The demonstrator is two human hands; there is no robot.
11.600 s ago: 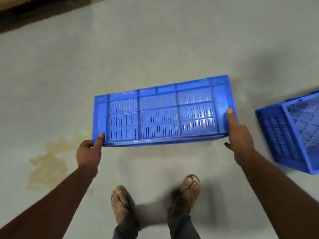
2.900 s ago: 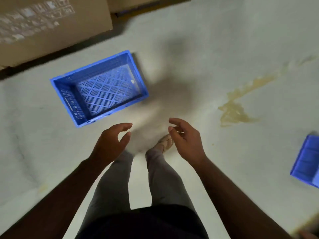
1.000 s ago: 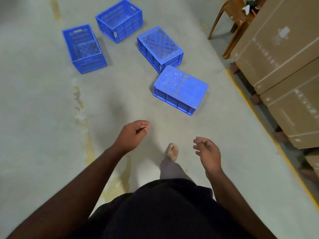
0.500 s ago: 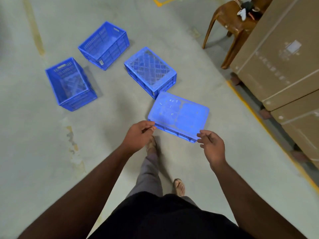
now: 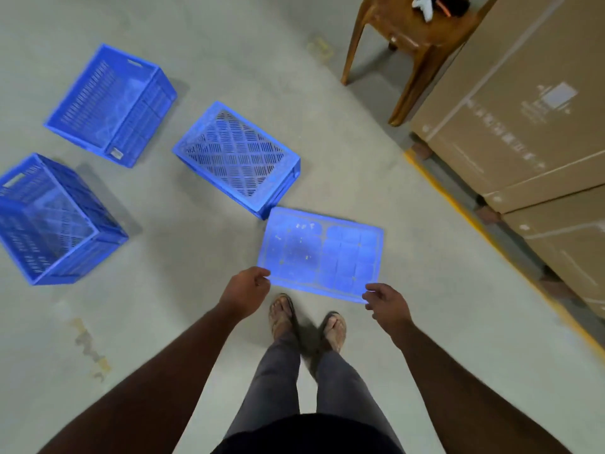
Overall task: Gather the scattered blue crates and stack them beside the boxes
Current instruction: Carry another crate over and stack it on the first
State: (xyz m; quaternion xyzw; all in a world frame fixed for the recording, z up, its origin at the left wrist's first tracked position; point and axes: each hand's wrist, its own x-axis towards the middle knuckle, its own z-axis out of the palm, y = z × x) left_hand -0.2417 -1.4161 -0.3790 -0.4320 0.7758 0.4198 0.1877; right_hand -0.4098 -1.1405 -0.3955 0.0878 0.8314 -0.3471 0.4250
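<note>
Several blue plastic crates lie scattered on the grey floor. The nearest crate (image 5: 320, 257) is upside down, its solid dusty bottom facing up, just ahead of my feet. My left hand (image 5: 246, 291) hovers at its near left corner with curled, parted fingers. At the near right corner is my right hand (image 5: 388, 306), held the same way. Neither hand clearly grips the crate. Another upturned crate (image 5: 236, 156) with a slotted bottom touches its far left corner. Two more crates (image 5: 111, 103) (image 5: 49, 217) sit further left.
Large cardboard boxes (image 5: 523, 109) stand on supports along the right, behind a yellow floor line (image 5: 474, 217). A brown chair (image 5: 409, 31) stands at the far right by the boxes. A stain (image 5: 91, 348) marks the floor at left.
I have stepped closer to the upturned crate; both feet now stand just before it. Both hands have come down to its near corners.
</note>
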